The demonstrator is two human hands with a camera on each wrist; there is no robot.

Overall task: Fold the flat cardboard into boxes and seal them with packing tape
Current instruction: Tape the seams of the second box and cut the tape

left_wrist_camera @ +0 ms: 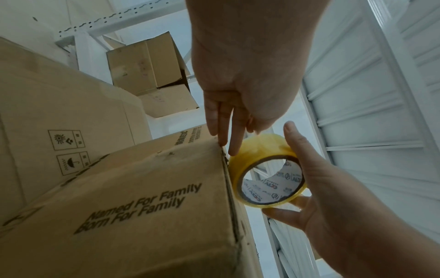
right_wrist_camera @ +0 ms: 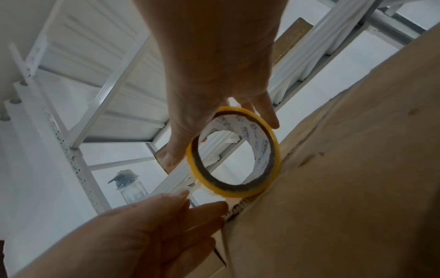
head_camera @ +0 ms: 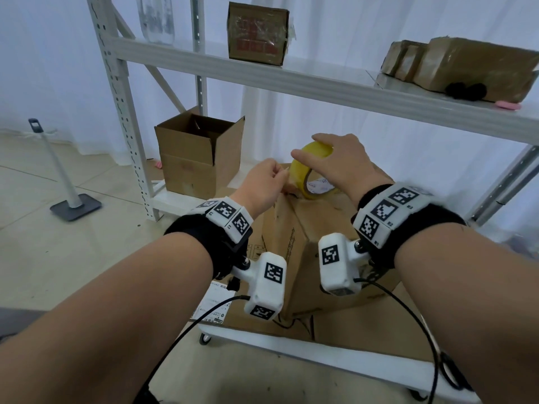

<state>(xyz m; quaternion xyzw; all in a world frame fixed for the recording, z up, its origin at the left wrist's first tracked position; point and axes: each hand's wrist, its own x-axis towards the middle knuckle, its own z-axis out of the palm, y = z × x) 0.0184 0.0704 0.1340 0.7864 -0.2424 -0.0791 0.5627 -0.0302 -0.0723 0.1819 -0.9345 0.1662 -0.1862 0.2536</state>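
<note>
- Two bare forearms fill the front of the head view, each with a black strap and white blocks printed with square codes, plus one white camera pod per wrist.
- Right hand (head_camera: 341, 164) grips the one roll of yellow tape (head_camera: 313, 170), thumb on one side of its rim and fingers spread over the other, clamped on it; the roll stands on edge at the top corner of the box (head_camera: 306, 237).
- Left hand (head_camera: 264, 185) sits just beside the roll, thumb and forefinger pinched together at the tape's loose end, the other fingers (left_wrist_camera: 234, 135) straight and reaching down to the box's top edge.
- That box, printed "Named For Family Born For Family", stands upright on flat cardboard sheets (head_camera: 364, 325) on a low white cart (head_camera: 320, 351).
- One open box (head_camera: 198, 158) stands on the rack's bottom level, flaps up, well apart from the hands.
- On the shelf (head_camera: 320, 86) above: one taped parcel (head_camera: 256, 33) in the middle, and a cluster of wrapped parcels (head_camera: 466, 65) at the right; I cannot count them surely.
- One clear bottle (head_camera: 157, 18) stands on the shelf at the left.
- One white pole on a grey base (head_camera: 74, 205) stands on the tiled floor, far left.
</note>
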